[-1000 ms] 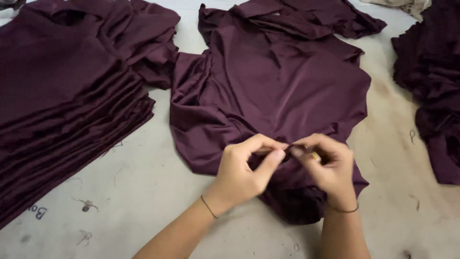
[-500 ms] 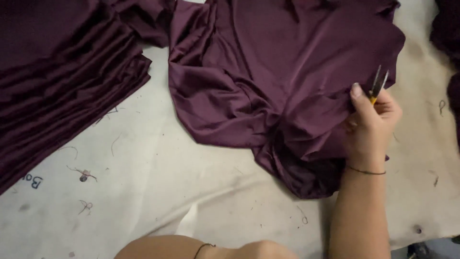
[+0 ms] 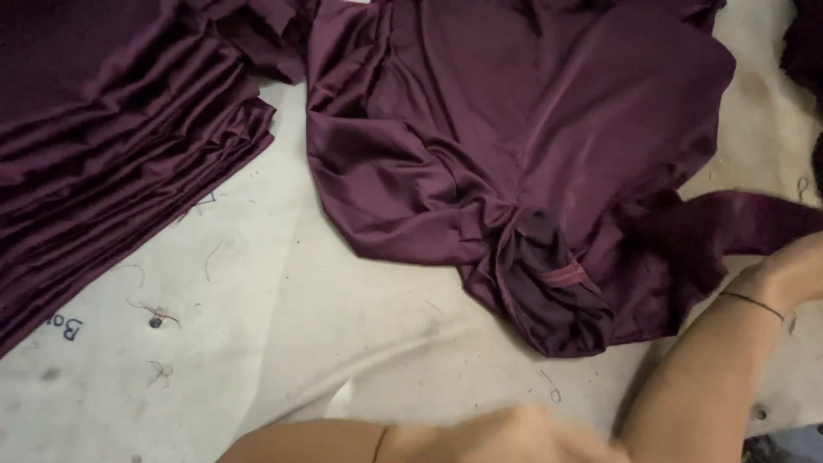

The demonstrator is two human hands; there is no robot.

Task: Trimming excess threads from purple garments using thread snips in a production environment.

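The dark maroon garment (image 3: 514, 163) lies spread on the pale table (image 3: 257, 343), with one bunched end (image 3: 553, 296) turned inside out at its near edge. The right hand (image 3: 801, 270) is at the right border, mostly out of view, so I cannot tell its grip. The left hand is not visible; only its forearm (image 3: 411, 441) crosses near. A stack of folded maroon pieces (image 3: 103, 154) sits left. This looks like a pause between handlings; a next move would need both hands returning to the bunched end.

Soft even light w/ sheen on maroon garment (image 3: 514, 146); forearms below it motion-blurred, shadows faint on counter (image 3: 283, 343).
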